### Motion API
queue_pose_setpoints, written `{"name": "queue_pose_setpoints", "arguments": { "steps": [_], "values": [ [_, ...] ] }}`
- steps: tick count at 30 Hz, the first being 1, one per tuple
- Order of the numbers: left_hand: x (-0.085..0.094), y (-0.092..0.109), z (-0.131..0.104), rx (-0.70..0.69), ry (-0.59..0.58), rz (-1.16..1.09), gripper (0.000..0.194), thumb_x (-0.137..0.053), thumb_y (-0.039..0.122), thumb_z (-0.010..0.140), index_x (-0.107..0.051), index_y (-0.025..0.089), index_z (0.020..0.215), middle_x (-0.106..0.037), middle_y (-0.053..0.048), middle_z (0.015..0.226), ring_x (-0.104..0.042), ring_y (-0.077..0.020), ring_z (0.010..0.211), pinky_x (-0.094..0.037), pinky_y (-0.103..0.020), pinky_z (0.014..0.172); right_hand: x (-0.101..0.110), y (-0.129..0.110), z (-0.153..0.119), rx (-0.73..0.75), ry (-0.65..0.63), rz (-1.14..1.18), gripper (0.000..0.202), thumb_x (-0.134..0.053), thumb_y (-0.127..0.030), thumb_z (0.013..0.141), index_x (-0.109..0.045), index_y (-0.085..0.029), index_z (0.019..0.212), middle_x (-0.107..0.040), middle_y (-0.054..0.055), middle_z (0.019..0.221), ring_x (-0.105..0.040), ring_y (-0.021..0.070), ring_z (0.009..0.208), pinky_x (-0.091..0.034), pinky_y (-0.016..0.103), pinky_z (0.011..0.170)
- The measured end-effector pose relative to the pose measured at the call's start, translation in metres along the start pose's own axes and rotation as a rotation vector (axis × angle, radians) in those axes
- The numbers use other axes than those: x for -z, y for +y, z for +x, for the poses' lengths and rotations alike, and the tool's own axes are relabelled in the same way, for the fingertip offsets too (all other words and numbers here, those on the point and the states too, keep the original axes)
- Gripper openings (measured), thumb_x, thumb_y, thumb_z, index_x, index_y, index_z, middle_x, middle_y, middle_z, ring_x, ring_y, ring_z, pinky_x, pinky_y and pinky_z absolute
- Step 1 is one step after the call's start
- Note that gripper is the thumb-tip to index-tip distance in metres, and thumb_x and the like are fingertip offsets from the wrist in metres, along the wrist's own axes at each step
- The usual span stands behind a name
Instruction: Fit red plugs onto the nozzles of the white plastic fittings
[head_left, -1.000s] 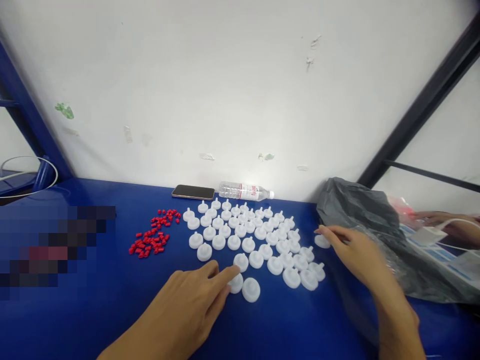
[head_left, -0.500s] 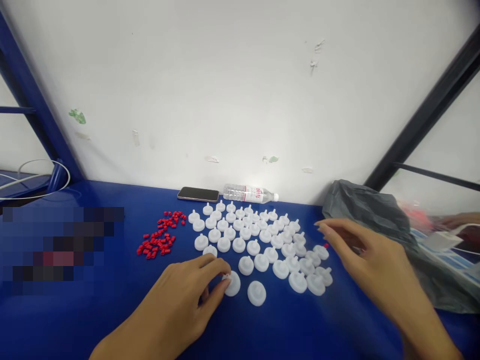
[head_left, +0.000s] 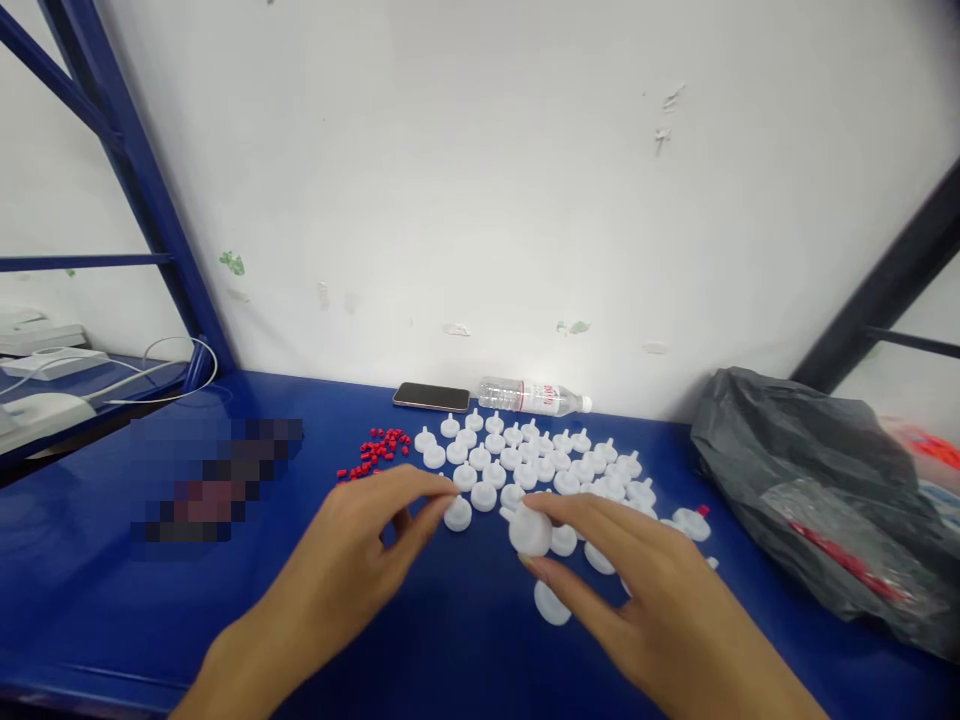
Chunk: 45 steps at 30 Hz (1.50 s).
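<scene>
Pinching a white cap point(head_left: 529, 532) between thumb and fingers, the right hand point(head_left: 660, 600) tips it so that its spout points left. Just below, near the thumb, another cap point(head_left: 553, 604) sits on the blue table point(head_left: 420, 660). The left hand point(head_left: 360, 550) has its thumb and forefinger drawn together at a third cap point(head_left: 457, 516), and the meeting point is so small that I cannot tell whether they grip it or only lie against it.

Beyond the hands, more caps point(head_left: 484, 496) spread across the middle of the table, mostly upright with spouts up, many touching. The right hand and the cap in it stand in front of some of these, hiding part of the group. Right of the group, one cap point(head_left: 688, 525) has a red plug point(head_left: 703, 510) at its spout. Left of the group lie loose red plugs point(head_left: 386, 440), the nearer ones partly behind the left hand.

A black bag point(head_left: 750, 430) crowds the right side of the table, with a clear bag point(head_left: 825, 505) on it showing a red strip point(head_left: 851, 562). On the left, a pixelated patch point(head_left: 217, 490) covers part of the table. Farther back lie a phone point(head_left: 431, 397) and, just beside it, a bottle point(head_left: 525, 396) on its side, both near the wall point(head_left: 487, 180). A blue frame point(head_left: 142, 180) rises at left, a dark bar point(head_left: 885, 280) at right.
</scene>
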<state>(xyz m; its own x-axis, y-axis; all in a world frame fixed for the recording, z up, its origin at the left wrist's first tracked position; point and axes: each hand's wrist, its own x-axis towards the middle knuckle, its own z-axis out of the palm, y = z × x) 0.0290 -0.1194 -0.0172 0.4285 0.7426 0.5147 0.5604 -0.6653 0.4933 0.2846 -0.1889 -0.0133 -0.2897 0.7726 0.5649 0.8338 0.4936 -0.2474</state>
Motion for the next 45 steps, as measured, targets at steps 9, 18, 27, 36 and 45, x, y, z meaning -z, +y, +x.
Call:
{"name": "queue_pose_setpoints", "arguments": {
  "steps": [9, 18, 27, 36, 45],
  "values": [
    [0.026, -0.056, 0.002, 0.228, -0.345, 0.53, 0.032, -0.045, 0.029, 0.102, -0.076, 0.026, 0.107, -0.075, -0.006, 0.117, -0.073, -0.0284, 0.102, -0.05, -0.037, 0.08, 0.005, 0.001, -0.002, 0.028, 0.021, -0.059, 0.027, -0.069, -0.029, 0.098, -0.066, -0.031, 0.125, -0.082, -0.002, 0.113, -0.081, 0.0239, 0.094, -0.068, 0.037, 0.079],
    [0.018, -0.054, 0.004, 0.292, -0.388, 0.536, 0.029, -0.046, 0.025, 0.1, -0.074, 0.025, 0.099, -0.074, -0.004, 0.111, -0.071, -0.0246, 0.099, -0.049, -0.036, 0.082, 0.0, -0.003, 0.0, 0.025, -0.024, -0.026, 0.04, -0.081, -0.02, 0.088, -0.066, -0.031, 0.124, -0.082, -0.003, 0.109, -0.08, 0.0231, 0.087, -0.067, 0.037, 0.075],
    [0.016, -0.055, 0.004, 0.264, -0.402, 0.523, 0.027, -0.05, 0.021, 0.098, -0.077, 0.026, 0.101, -0.075, -0.007, 0.111, -0.072, -0.0266, 0.098, -0.046, -0.034, 0.074, 0.001, -0.007, 0.001, 0.022, -0.082, 0.009, 0.035, -0.077, -0.02, 0.091, -0.069, -0.027, 0.125, -0.08, 0.003, 0.118, -0.08, 0.0252, 0.099, -0.068, 0.039, 0.084],
    [0.017, -0.048, 0.006, 0.239, -0.391, 0.501, 0.025, -0.049, 0.02, 0.099, -0.072, 0.023, 0.092, -0.074, -0.006, 0.105, -0.071, -0.0236, 0.09, -0.044, -0.033, 0.071, -0.001, -0.006, 0.001, 0.04, -0.077, 0.004, 0.034, -0.074, -0.02, 0.093, -0.069, -0.026, 0.127, -0.077, 0.006, 0.127, -0.077, 0.0272, 0.112, -0.067, 0.043, 0.092],
    [0.009, 0.008, -0.001, 0.169, -0.001, -0.193, 0.023, -0.06, 0.038, 0.1, -0.076, 0.023, 0.108, -0.074, 0.0, 0.087, -0.064, -0.0108, 0.06, -0.049, -0.021, 0.053, -0.009, -0.009, 0.001, -0.004, -0.149, 0.04, 0.028, -0.072, -0.021, 0.094, -0.07, -0.027, 0.121, -0.08, 0.003, 0.117, -0.079, 0.0257, 0.099, -0.067, 0.041, 0.084]
  ]
}}
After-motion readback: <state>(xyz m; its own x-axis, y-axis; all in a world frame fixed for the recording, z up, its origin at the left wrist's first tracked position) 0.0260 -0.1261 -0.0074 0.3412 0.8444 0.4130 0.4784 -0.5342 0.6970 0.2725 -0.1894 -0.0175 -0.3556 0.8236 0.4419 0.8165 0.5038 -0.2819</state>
